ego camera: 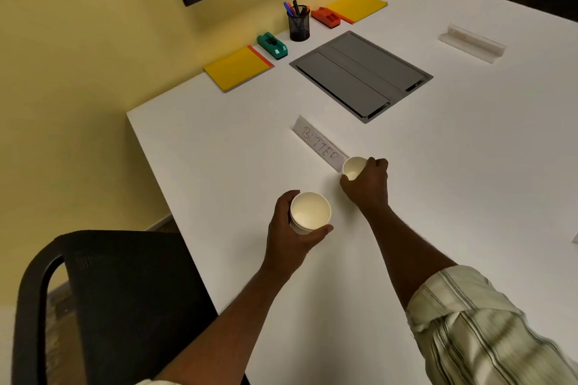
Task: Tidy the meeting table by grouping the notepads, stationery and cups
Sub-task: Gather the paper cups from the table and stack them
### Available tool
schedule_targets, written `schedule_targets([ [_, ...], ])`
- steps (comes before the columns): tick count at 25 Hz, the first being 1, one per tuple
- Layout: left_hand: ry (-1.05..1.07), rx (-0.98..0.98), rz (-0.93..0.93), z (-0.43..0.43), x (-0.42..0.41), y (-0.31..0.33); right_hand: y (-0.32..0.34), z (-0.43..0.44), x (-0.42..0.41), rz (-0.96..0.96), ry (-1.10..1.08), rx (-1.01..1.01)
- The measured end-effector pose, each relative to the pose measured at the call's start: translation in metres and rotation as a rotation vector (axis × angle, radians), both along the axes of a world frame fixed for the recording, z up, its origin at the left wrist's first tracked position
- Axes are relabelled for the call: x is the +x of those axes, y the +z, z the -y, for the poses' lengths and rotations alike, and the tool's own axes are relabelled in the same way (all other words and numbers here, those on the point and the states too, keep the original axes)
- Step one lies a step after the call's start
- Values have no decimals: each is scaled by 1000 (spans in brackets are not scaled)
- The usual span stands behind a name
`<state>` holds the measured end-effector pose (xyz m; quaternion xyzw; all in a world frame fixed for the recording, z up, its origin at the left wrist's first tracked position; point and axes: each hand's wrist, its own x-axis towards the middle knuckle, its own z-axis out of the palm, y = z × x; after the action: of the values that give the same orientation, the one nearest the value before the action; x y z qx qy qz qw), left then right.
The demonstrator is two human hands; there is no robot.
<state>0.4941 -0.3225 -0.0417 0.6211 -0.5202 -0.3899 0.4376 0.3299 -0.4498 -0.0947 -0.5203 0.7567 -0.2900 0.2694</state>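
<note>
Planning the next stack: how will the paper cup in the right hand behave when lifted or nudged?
The paper cup looks thin-walled and empty, so probably very light and easily dented by a tight grip from the right hand. Being round and light, it would likely tip if nudged and roll on the smooth table.

Both arms stretch forward. The left hand [286,230] curls round the near cup [309,211]; the right hand [370,184], farther out, grips the far cup [353,167] from the side.
</note>
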Motion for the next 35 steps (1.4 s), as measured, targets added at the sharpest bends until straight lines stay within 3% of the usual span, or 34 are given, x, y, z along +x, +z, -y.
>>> schedule_targets([
  [9, -22, 14, -4, -3, 3, 6, 9, 0, 3, -127, -10, 105],
  [15, -21, -31, 18, -10, -4, 25, 26, -36, -5, -34, -62, -65],
  [20, -128, -18, 31, -34, -23, 50, 46, -108, -14, 143, -61, -190],
  [29, -218, -5, -55, -124, -74, 79, 112, -259, -58, 260, 141, -236],
  [35, -375, -19, -60, -202, -85, 102, 152, -369, -78, 285, 155, -336],
])
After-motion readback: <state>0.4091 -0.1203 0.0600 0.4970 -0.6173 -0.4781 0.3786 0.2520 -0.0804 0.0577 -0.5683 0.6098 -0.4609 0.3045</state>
